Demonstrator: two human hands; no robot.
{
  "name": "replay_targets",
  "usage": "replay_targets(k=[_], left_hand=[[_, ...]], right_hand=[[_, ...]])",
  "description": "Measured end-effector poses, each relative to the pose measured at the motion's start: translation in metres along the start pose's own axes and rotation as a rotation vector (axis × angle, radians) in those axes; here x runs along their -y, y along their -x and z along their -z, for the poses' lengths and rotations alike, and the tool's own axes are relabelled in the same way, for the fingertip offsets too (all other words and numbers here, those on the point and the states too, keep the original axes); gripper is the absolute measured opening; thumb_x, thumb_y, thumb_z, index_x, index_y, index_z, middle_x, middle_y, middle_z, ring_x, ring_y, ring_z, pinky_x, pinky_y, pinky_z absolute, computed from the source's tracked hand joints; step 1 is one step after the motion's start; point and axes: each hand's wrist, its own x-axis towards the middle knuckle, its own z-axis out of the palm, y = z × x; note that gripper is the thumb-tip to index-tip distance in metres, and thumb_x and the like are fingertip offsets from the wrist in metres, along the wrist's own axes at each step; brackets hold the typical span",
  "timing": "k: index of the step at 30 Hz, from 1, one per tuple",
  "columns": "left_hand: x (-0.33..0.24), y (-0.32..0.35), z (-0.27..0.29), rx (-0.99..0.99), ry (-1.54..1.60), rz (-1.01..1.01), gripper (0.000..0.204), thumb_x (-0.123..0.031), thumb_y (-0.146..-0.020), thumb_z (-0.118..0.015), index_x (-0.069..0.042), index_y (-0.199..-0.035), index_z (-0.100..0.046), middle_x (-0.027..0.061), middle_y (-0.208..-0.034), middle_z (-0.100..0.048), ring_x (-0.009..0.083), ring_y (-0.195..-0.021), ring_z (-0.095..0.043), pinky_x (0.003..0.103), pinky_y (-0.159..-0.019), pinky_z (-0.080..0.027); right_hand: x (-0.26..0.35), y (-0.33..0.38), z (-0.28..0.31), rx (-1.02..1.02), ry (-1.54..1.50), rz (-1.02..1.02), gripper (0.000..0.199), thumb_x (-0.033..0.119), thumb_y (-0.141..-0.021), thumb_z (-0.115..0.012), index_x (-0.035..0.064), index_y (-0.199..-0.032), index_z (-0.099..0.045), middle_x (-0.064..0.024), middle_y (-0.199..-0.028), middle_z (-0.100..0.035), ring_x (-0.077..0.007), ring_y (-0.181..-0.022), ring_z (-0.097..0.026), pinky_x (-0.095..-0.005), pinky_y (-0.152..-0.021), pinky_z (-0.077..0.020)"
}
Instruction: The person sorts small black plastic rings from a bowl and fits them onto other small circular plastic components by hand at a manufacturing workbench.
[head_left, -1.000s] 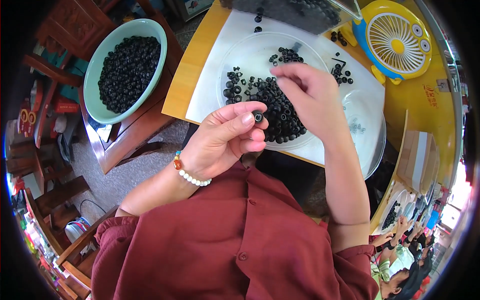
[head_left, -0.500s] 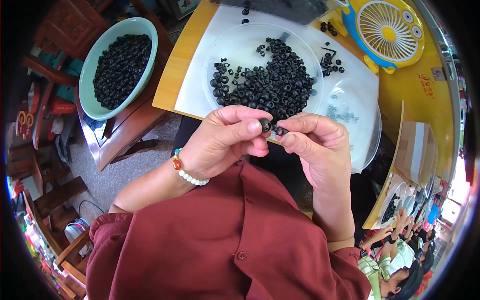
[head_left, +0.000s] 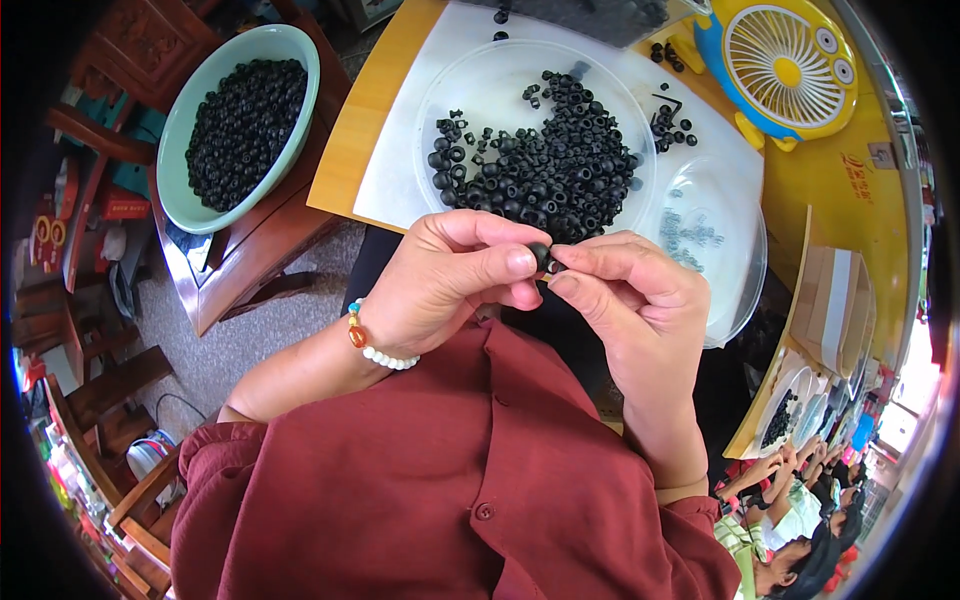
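Note:
Between thumb and fingers, my left hand (head_left: 465,262) pinches a round black plastic part (head_left: 541,256) with a hollow end. My right hand (head_left: 640,285) pinches a smaller black piece (head_left: 556,266) against it, and the two parts touch. Fingertips cover most of the small piece. Just beyond my hands lies a round clear tray (head_left: 440,95), on which many loose black parts (head_left: 570,160) are heaped, some ball-like and some smaller rings.
A pale green basin (head_left: 312,70) full of round black parts stands at the left on a wooden stool. Right of the tray lie a clear plastic lid (head_left: 740,270), a hex key (head_left: 668,98) and scattered parts. A yellow-blue fan (head_left: 785,70) stands far right. Other people sit at lower right.
My right hand has brought the small piece up against the round part, where a small gap showed before. The whole view has shifted slightly.

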Motion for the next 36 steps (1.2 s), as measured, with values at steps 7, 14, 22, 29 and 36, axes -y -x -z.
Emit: replay_targets(k=[7, 14, 22, 29, 36], left_hand=[[-0.004, -0.002, 0.005, 0.055, -0.024, 0.054, 0.016, -0.006, -0.082, -0.065, 0.002, -0.096, -0.065, 0.0110, -0.083, -0.066, 0.0158, -0.067, -0.064, 0.028, -0.066, -0.057], [-0.002, -0.001, 0.011, 0.130, -0.031, 0.248, 0.039, -0.030, -0.076, -0.072, 0.001, -0.098, -0.065, 0.0095, -0.079, -0.064, 0.0154, -0.062, -0.062, 0.025, -0.059, -0.054], [0.006, 0.001, 0.006, 0.117, 0.017, 0.331, 0.039, -0.033, -0.077, -0.072, 0.001, -0.093, -0.064, 0.0084, -0.078, -0.062, 0.0142, -0.063, -0.060, 0.026, -0.060, -0.053], [0.003, 0.002, 0.002, 0.041, -0.131, 0.203, 0.033, -0.033, -0.083, -0.066, -0.002, -0.090, -0.060, 0.0067, -0.072, -0.058, 0.0121, -0.060, -0.055, 0.027, -0.057, -0.049], [-0.052, 0.000, 0.024, -0.099, -0.424, -0.311, 0.015, -0.007, -0.088, -0.057, 0.000, -0.100, -0.060, 0.0105, -0.092, -0.063, 0.0154, -0.074, -0.063, 0.029, -0.068, -0.055]], right_hand=[[0.002, -0.002, -0.001, 0.021, -0.031, -0.112, 0.023, -0.008, -0.076, -0.065, -0.0043, -0.099, -0.062, -0.0100, -0.080, -0.063, -0.0155, -0.071, -0.065, -0.0232, -0.064, -0.0531], [0.004, -0.007, 0.007, 0.238, 0.245, 0.003, 0.028, -0.004, -0.072, -0.069, -0.0002, -0.099, -0.066, -0.0056, -0.073, -0.062, -0.0108, -0.061, -0.059, -0.0221, -0.057, -0.0453], [-0.004, -0.002, 0.006, 0.204, 0.304, 0.147, 0.020, -0.003, -0.071, -0.069, 0.0020, -0.091, -0.066, -0.0068, -0.070, -0.061, -0.0146, -0.061, -0.058, -0.0243, -0.057, -0.0456], [-0.029, 0.005, 0.000, 0.055, 0.355, 0.313, 0.024, 0.002, -0.070, -0.068, 0.0072, -0.093, -0.064, -0.0031, -0.068, -0.055, -0.0196, -0.060, -0.053, -0.0307, -0.060, -0.0388], [-0.030, 0.007, 0.046, -0.126, 0.537, 0.209, 0.022, 0.007, -0.073, -0.069, 0.0061, -0.095, -0.065, -0.0053, -0.074, -0.062, -0.0161, -0.065, -0.057, -0.0288, -0.065, -0.0435]])
